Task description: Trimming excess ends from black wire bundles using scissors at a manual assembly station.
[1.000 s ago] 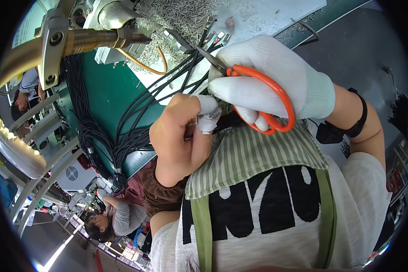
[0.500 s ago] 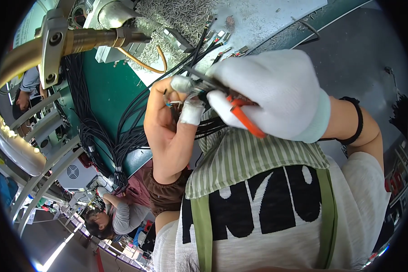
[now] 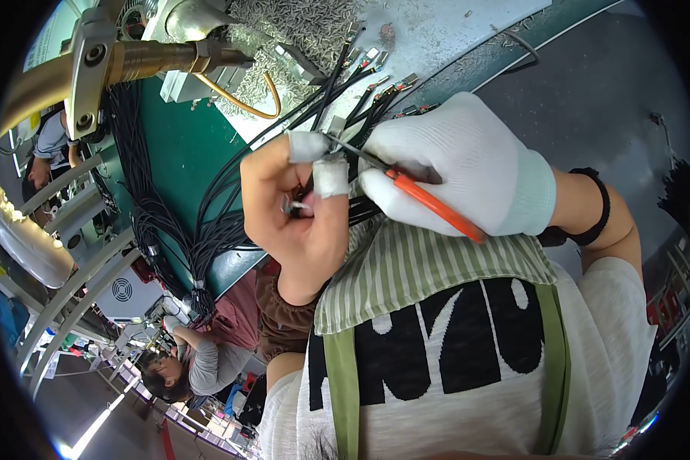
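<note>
The right hand point(image 3: 460, 169), in a white glove, was closed around the orange handles of the scissors point(image 3: 414, 192), whose thin blades reached left toward the other hand. The left hand point(image 3: 295, 211), bare except for white tape on two fingertips point(image 3: 331, 176), was pinched shut on the black wires point(image 3: 222, 222) and a small metal end just beside the blade tips. The wires ran from that pinch up over the pale bench top point(image 3: 429, 38), ending in metal terminals point(image 3: 376, 65), and down in a thick bundle across the green surface point(image 3: 169, 153).

The blade tips stood so close to the taped fingers that a slip could have nicked one. With many strands crowded at the pinch, the blades could also have caught a neighbouring wire. A loose hold might have let a wire spring back into the bundle.
</note>
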### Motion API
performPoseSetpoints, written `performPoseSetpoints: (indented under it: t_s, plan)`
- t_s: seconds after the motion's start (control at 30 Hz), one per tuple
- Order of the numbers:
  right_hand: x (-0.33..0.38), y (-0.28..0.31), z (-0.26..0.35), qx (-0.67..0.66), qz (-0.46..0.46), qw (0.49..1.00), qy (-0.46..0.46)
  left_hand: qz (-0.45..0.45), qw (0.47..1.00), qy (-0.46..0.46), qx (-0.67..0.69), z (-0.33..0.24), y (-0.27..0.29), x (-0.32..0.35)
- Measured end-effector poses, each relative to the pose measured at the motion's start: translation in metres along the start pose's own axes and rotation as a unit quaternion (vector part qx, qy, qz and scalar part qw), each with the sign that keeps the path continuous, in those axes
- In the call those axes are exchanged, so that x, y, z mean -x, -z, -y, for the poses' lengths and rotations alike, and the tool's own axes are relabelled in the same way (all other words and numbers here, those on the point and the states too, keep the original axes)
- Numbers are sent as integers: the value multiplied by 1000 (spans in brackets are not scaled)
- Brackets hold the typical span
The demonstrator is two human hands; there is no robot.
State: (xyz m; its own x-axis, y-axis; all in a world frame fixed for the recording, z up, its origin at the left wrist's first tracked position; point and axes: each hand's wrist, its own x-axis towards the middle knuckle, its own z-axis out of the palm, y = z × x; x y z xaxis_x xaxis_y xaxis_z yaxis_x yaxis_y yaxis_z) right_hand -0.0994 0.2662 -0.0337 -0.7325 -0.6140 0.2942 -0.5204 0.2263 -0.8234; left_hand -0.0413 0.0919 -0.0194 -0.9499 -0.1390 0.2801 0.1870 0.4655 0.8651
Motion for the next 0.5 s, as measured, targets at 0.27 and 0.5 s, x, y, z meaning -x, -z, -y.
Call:
performPoseSetpoints:
  t_s: [0.27, 0.5]
  plan:
    - [-1, -2, -1, -70, 15, 997, -25, -45, 997, 21, 65, 0, -9, 4]
    - [6, -4, -3, 116, -55, 992, 1, 38, 999, 12, -21, 2, 1, -1]
